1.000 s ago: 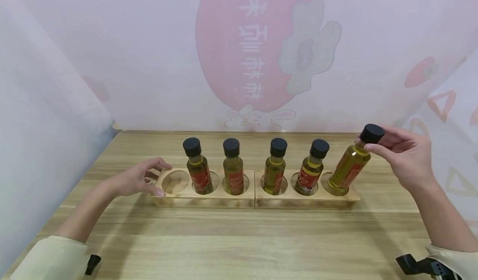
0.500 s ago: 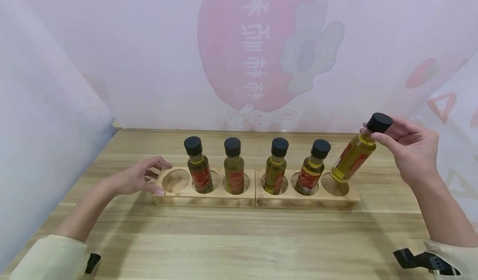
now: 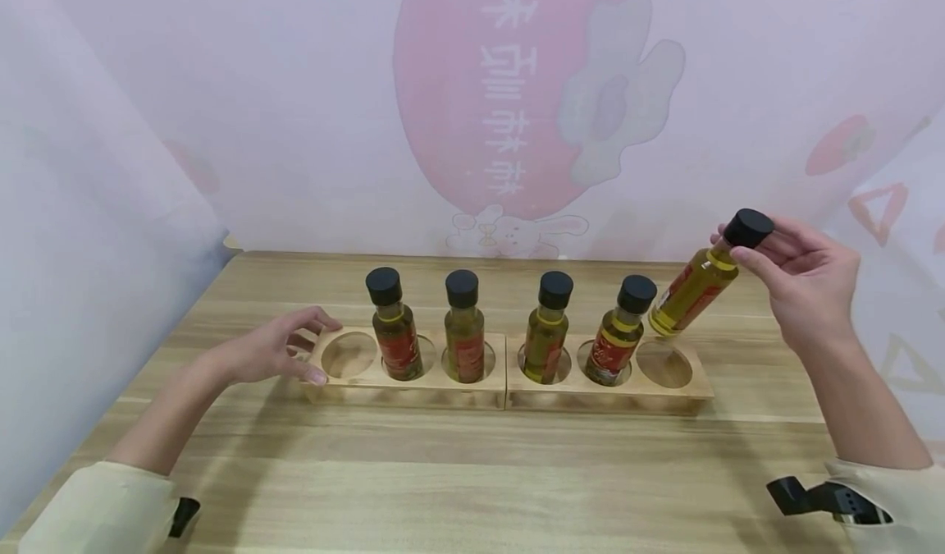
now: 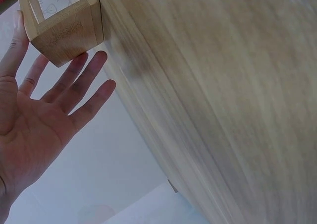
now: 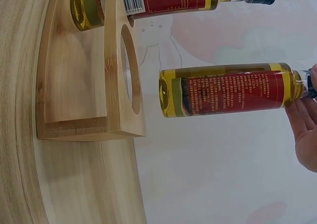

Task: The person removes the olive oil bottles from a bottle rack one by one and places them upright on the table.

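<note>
My right hand [image 3: 815,279] pinches an oil bottle [image 3: 694,291] by its neck, just under the black cap. The bottle has yellow-green oil and a red label, and leans with its base to the left, raised above the right end of the wooden bottle rack [image 3: 435,388]. In the right wrist view, the bottle's base [image 5: 164,92] is apart from the rack's round hole [image 5: 130,70]. My left hand [image 3: 276,353] holds the rack's left end [image 4: 69,38], thumb at the front edge and index finger at the back. Its other fingers [image 4: 94,105] extend loosely.
Several matching bottles stand in the rack, the nearest to the held one being a red-labelled bottle [image 3: 613,345]. The rack is two units side by side on a wood-grain table [image 3: 472,480]. A pale printed curtain [image 3: 295,127] closes off the back and sides.
The right hand has lifted the bottle up out of the rightmost hole and moved it slightly back, tilting it more. The left hand stays on the rack's end.
</note>
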Demonstrator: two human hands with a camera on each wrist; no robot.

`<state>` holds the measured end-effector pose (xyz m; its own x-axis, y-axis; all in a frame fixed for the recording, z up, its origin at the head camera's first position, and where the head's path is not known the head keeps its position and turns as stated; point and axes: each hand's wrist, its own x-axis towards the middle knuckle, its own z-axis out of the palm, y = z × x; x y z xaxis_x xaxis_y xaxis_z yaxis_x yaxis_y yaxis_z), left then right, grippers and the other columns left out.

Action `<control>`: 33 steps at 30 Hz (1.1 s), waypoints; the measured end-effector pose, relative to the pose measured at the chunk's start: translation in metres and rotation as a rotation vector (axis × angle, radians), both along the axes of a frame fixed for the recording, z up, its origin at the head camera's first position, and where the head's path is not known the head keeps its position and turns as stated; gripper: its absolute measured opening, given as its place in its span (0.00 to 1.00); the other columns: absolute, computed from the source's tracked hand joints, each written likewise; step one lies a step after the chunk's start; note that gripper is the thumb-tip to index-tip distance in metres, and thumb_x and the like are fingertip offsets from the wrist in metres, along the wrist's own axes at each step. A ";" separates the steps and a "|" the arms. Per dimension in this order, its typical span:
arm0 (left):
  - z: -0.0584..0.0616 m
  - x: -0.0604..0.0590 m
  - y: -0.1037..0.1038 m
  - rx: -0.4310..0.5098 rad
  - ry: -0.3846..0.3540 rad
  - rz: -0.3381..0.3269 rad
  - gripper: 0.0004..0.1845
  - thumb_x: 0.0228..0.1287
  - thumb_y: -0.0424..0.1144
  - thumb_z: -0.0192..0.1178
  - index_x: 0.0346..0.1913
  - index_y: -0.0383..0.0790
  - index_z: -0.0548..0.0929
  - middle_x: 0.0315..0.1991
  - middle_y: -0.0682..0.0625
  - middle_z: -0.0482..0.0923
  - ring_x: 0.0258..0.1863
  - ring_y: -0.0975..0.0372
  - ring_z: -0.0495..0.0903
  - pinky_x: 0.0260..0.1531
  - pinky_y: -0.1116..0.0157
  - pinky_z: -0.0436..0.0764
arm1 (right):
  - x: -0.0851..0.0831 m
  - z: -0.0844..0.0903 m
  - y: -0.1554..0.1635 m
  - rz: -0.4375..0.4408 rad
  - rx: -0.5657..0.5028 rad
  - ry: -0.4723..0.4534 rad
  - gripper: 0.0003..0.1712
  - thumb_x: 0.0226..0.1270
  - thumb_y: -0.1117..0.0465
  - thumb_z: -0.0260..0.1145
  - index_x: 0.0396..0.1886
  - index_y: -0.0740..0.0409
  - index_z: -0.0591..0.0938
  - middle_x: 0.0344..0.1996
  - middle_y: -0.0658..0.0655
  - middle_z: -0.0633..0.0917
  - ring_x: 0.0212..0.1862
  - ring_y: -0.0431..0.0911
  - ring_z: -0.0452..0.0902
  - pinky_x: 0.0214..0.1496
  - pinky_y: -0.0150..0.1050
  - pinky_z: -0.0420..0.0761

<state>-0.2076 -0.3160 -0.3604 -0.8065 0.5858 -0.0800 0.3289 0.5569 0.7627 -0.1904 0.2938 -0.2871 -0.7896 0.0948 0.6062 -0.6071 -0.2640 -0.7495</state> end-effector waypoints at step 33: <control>0.001 0.001 0.002 0.024 -0.007 -0.001 0.33 0.57 0.33 0.78 0.62 0.28 0.72 0.63 0.28 0.71 0.57 0.33 0.77 0.53 0.37 0.81 | -0.031 -0.032 -0.002 -0.032 -0.037 -0.177 0.27 0.53 0.93 0.65 0.50 0.72 0.87 0.37 0.58 0.92 0.39 0.46 0.91 0.45 0.36 0.87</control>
<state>-0.2064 -0.3139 -0.3589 -0.8052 0.5887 -0.0715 0.3243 0.5381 0.7780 -0.2218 0.2916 -0.3188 -0.8801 0.1409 0.4535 -0.4748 -0.2757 -0.8358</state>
